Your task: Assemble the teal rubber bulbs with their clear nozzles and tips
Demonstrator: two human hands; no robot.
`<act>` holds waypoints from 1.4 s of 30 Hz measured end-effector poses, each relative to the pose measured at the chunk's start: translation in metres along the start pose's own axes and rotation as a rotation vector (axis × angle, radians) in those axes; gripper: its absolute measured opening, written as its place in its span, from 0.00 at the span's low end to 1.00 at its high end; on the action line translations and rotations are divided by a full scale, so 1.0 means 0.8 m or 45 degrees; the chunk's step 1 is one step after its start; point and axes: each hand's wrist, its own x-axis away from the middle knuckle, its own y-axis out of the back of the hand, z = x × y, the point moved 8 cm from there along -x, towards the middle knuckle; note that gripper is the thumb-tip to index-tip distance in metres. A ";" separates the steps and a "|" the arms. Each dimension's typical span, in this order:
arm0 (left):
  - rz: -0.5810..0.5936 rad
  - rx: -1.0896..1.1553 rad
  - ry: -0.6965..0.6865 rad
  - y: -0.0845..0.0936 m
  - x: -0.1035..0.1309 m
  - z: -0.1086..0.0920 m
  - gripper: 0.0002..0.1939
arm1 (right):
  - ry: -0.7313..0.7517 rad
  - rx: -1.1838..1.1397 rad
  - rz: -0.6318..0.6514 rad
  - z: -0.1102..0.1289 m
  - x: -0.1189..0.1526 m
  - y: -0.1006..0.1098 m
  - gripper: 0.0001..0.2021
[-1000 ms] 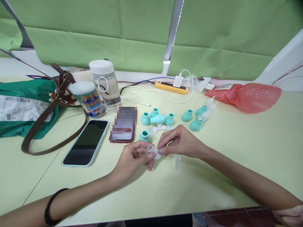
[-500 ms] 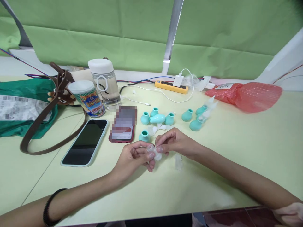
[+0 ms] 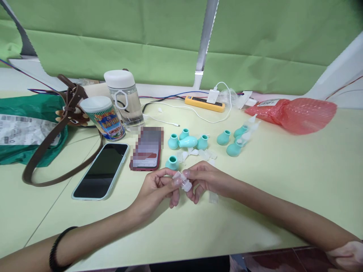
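Observation:
My left hand (image 3: 161,187) pinches a small clear plastic fitting (image 3: 183,181) between thumb and fingers, above the table. From the other side, my right hand (image 3: 208,179) grips the same fitting, thumb on its upper edge. Just beyond my left fingertips stands a teal rubber bulb (image 3: 172,163) with its round mouth upward. Several more teal bulbs (image 3: 202,142) sit farther back, one lying on its side. Loose clear and white plastic pieces (image 3: 195,153) lie between the bulbs and my hands. Another clear piece (image 3: 213,197) lies partly under my right wrist.
To the left are a pale-cased phone (image 3: 100,172), a red-cased phone (image 3: 146,149), a noodle cup (image 3: 103,118), a water bottle (image 3: 126,99) and a brown strap (image 3: 64,175). A yellow power strip (image 3: 204,104) and red bubble-wrap bag (image 3: 307,115) lie at the back.
The clear fitting has turned between my fingers. My right hand has shifted slightly down, its fingers now lower beside the fitting, uncovering loose pieces behind it.

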 end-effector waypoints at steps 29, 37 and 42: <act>-0.089 -0.179 -0.016 0.002 0.004 -0.006 0.10 | 0.178 -0.196 -0.123 -0.017 -0.002 -0.007 0.20; -0.074 -0.111 -0.070 -0.005 0.006 -0.009 0.08 | 0.380 0.534 -0.447 0.017 0.015 0.008 0.23; -0.118 -0.067 -0.031 -0.005 0.007 -0.004 0.12 | 0.991 1.597 -1.075 0.106 0.056 0.040 0.10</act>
